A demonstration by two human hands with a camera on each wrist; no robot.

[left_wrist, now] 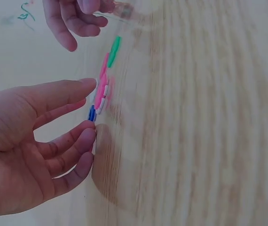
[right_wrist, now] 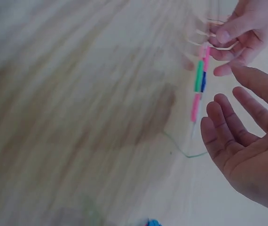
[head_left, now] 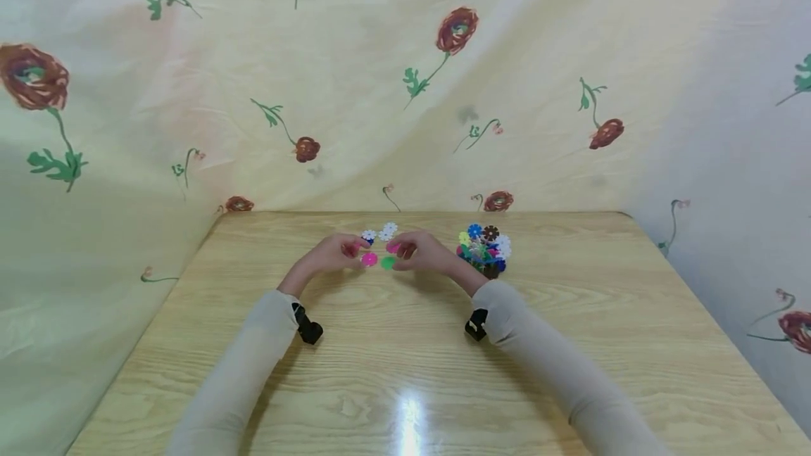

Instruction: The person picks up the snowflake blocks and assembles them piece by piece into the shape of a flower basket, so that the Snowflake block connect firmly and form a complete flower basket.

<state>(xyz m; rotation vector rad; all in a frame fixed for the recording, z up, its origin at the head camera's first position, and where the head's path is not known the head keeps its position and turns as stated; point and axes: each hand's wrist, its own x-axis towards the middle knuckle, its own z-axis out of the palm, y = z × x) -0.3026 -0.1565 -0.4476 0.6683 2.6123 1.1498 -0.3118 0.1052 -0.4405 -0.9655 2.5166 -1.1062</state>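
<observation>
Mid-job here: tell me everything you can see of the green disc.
The green disc is small, thin and bright, plastic by its look, and shows edge-on in both wrist views. It lies flat on the wooden table, just right of a pink disc in the head view and close to the right hand. Whether a fingertip touches it, I cannot tell.

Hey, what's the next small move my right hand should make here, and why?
I'd probably have the right hand pinch the green disc: it lies on the table close to that hand, which looks relaxed and appears to hold nothing. The neighbouring pink disc lies nearer the left hand.
</observation>
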